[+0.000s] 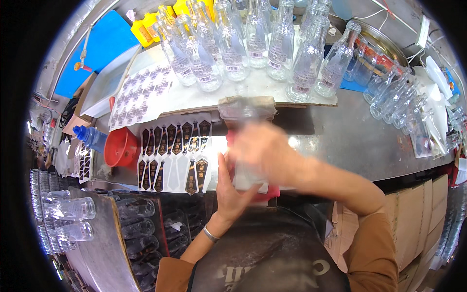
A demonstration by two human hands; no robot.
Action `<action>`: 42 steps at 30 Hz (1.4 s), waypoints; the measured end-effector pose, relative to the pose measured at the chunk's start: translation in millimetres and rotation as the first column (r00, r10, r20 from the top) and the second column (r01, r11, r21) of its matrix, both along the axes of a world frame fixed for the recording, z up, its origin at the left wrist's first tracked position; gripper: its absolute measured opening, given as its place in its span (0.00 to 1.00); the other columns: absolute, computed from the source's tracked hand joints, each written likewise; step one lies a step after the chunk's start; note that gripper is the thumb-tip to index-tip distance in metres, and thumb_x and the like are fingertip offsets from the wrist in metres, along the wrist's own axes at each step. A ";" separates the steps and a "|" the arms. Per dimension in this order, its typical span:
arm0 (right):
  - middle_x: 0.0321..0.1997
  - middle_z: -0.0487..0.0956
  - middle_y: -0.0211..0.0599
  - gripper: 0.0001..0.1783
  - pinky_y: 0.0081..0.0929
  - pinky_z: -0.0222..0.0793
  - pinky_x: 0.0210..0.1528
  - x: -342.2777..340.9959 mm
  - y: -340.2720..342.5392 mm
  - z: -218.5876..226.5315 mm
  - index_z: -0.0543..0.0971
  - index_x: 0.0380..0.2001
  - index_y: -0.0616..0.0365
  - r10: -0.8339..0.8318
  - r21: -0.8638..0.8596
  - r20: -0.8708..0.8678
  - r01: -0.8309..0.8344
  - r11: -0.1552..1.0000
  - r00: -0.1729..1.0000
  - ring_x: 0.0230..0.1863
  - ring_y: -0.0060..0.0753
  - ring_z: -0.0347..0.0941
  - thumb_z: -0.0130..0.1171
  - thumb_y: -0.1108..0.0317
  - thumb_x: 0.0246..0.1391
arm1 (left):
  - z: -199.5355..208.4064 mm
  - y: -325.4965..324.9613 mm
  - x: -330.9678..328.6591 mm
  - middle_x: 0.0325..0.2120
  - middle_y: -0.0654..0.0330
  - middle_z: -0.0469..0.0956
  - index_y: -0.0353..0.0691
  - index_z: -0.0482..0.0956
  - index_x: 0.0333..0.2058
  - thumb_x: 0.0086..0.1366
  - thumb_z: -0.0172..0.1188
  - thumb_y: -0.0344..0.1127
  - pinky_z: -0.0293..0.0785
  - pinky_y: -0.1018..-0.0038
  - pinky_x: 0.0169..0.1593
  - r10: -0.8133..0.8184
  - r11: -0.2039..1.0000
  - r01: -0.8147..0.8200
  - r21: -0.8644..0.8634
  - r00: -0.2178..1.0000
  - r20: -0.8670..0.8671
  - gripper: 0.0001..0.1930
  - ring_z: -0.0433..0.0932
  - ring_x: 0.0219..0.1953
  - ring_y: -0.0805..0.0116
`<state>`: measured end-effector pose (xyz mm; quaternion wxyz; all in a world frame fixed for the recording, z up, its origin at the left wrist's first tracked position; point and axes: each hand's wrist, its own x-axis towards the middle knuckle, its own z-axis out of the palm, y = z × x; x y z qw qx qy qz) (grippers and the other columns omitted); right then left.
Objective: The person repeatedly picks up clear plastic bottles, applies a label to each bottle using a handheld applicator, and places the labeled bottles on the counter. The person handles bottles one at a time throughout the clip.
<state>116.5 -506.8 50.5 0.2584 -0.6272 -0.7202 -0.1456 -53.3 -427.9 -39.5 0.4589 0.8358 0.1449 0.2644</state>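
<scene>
This looks like a workshop, judging by the clear glass bottles (233,56) grouped on a white-covered board (185,95), the sheet of black tie-shaped labels (175,141) on a metal worktop (360,138), the bottles stacked at lower left (70,209), and the cardboard boxes (413,214) at right.

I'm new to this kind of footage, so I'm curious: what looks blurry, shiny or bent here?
In the head view, the right hand is smeared, probably by motion, while the left hand looks sharper; in that same view, glare whitens patches of the metal worktable beside the hands, its front edge curves, and black surrounds the rounded image.
</scene>
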 end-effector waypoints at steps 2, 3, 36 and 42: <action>0.27 0.78 0.36 0.07 0.41 0.74 0.42 -17.8 -19.6 3.4 0.79 0.28 0.57 0.186 -0.220 -0.269 -0.249 0.943 0.945 0.36 0.41 0.76 0.61 0.66 0.47 | -1.1 1.9 3.1 0.68 0.38 0.60 0.27 0.34 0.72 0.50 0.76 0.30 0.66 0.60 0.66 -0.004 1.000 0.003 0.023 1.000 0.031 0.63 0.69 0.64 0.48; 0.27 0.78 0.38 0.06 0.42 0.74 0.42 -6.8 -17.6 -1.7 0.79 0.29 0.57 0.087 -0.146 -0.284 -0.133 0.980 0.955 0.36 0.43 0.76 0.61 0.67 0.48 | -1.1 1.5 1.9 0.68 0.39 0.60 0.26 0.34 0.72 0.50 0.76 0.30 0.66 0.60 0.66 -0.009 0.999 0.008 0.037 0.999 0.036 0.63 0.69 0.64 0.48; 0.19 0.77 0.30 0.18 0.22 0.61 0.23 73.8 -179.1 42.8 0.81 0.45 0.62 -0.441 -0.061 -0.794 0.666 0.743 0.419 0.21 0.11 0.65 0.68 0.61 0.57 | 61.0 -25.9 49.2 0.67 0.47 0.65 0.31 0.54 0.71 0.59 0.67 0.34 0.62 0.57 0.68 -0.322 0.946 0.323 0.000 0.942 -0.099 0.44 0.67 0.67 0.51; 0.20 0.78 0.44 0.19 0.37 0.69 0.26 183.4 -181.9 -1.5 0.81 0.42 0.58 -0.650 0.035 -0.522 0.775 0.631 0.553 0.20 0.46 0.74 0.65 0.55 0.52 | 53.8 -30.8 63.4 0.64 0.47 0.68 0.35 0.61 0.68 0.57 0.70 0.29 0.74 0.63 0.58 -0.304 0.951 0.308 0.010 0.943 -0.132 0.42 0.77 0.58 0.54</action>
